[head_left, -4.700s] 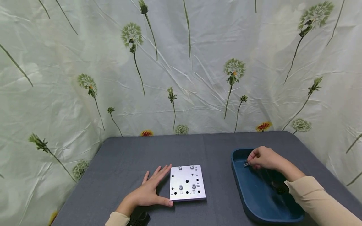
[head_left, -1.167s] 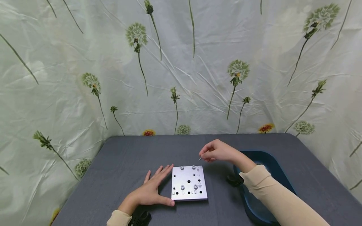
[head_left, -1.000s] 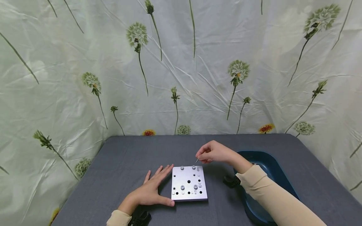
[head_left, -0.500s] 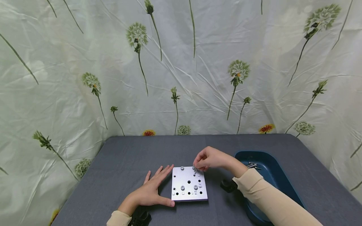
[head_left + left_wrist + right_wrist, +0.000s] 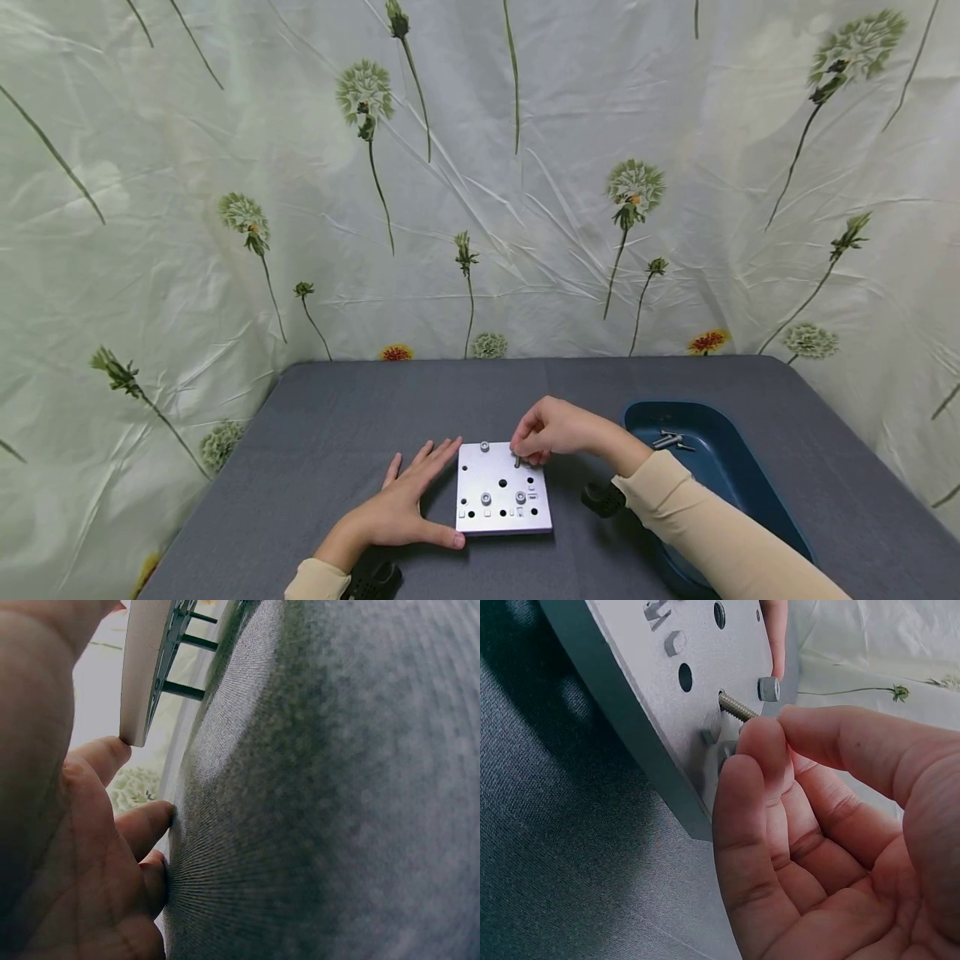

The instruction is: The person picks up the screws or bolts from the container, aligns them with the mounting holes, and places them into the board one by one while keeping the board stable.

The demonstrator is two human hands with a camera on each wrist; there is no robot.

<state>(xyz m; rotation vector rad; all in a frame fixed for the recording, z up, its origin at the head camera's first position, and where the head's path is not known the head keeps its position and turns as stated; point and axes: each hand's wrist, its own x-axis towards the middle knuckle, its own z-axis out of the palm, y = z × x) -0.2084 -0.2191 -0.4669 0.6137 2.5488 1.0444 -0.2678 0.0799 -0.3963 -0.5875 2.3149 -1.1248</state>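
Note:
A silver metal plate [image 5: 487,475] with several round holes lies on the grey cloth. Hex-socket bolts stand in some of them, such as one bolt [image 5: 486,499] near its front. My left hand [image 5: 401,508] is spread along the plate's left side, thumb at the near corner and index fingertip at the far one. Threaded shafts [image 5: 184,690] stick out under the plate in the left wrist view. Thumb and fingers of my right hand [image 5: 562,433] pinch a threaded bolt [image 5: 737,707] over the far right part, its tip at a small hole; its head is hidden by the fingers.
A dark blue tray [image 5: 750,450] stands right of the plate, partly under my right forearm. Several loose bolts [image 5: 669,439] lie in its far part. Black wrist straps [image 5: 602,498] are on both wrists. A flowered curtain [image 5: 480,183] hangs behind the table.
My right hand has come from the tray leftward to the plate with the bolt, then lowered it until its tip meets a hole. My left hand stays at the plate's side.

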